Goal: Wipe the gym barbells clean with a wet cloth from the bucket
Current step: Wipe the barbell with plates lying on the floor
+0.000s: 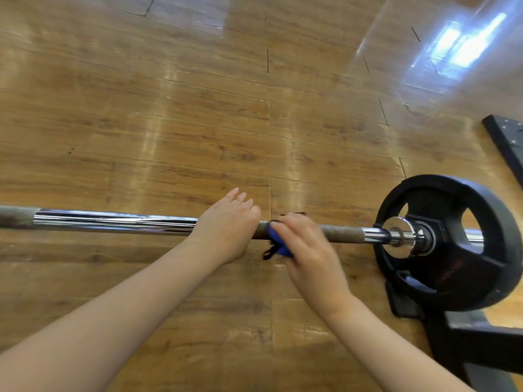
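Wiping the barbell mid-shaft – right hand fingers curled round the blue cloth on the knurling, left hand resting flat beside it – next likely sliding toward the plate

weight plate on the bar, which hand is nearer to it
Right. The right hand, holding the blue cloth on the barbell, sits closer to the weight plate. The left hand rests on the bar farther from it, beyond the right hand.

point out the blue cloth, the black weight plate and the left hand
blue cloth (278,244), head view, fold below the bar
black weight plate (481,267), head view, lower face
left hand (226,230), head view, back of hand
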Action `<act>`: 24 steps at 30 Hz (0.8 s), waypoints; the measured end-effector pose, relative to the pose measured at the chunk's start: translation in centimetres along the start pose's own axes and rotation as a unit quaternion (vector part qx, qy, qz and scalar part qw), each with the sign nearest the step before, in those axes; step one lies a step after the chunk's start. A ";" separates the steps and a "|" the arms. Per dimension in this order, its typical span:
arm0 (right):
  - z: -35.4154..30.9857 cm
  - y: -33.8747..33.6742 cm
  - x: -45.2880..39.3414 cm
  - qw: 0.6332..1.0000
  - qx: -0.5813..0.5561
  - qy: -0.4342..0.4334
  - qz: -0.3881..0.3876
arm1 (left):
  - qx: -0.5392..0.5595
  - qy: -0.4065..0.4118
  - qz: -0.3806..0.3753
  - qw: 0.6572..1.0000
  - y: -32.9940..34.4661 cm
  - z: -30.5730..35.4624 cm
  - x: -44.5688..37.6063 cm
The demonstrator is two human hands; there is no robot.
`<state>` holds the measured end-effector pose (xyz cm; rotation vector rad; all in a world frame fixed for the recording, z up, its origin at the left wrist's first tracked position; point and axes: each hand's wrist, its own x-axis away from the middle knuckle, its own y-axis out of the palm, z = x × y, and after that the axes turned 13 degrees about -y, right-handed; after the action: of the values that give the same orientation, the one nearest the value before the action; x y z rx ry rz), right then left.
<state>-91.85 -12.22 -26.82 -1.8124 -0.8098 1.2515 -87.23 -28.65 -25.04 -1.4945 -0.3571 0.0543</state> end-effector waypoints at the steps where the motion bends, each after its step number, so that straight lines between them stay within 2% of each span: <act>1: -0.7 0.8 -0.6 1.000 -0.016 -0.013 -0.006 | -0.003 -0.001 -0.005 1.000 -0.1 -0.1 0.1; 8: 1.3 -0.4 0.4 0.999 0.004 -0.034 -0.021 | 0.020 0.006 -0.040 0.999 -0.6 -0.5 0.2; 12: 3.2 -2.6 2.9 0.997 0.053 0.050 -0.028 | 0.020 0.014 -0.028 0.999 -0.1 -0.7 0.2; 16: 2.7 -3.3 1.9 0.995 0.059 0.078 -0.027 | 0.010 0.020 -0.020 1.000 0.0 -0.5 0.2; 20: -1.3 -0.4 -0.6 1.000 -0.012 -0.003 0.002 | -0.011 0.001 0.104 0.995 1.4 -0.5 1.1; 21: -1.8 0.3 -1.1 1.000 -0.026 -0.008 0.003 | -0.022 -0.004 0.133 0.991 1.8 -0.5 1.3; 24: -1.0 0.6 -1.3 0.998 -0.048 0.029 -0.001 | -0.055 -0.019 0.159 0.986 2.0 -0.2 1.6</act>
<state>-91.25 -13.86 -26.58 -1.9163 -0.8513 1.1706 -85.32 -28.32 -26.67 -1.6513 -0.1515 0.3224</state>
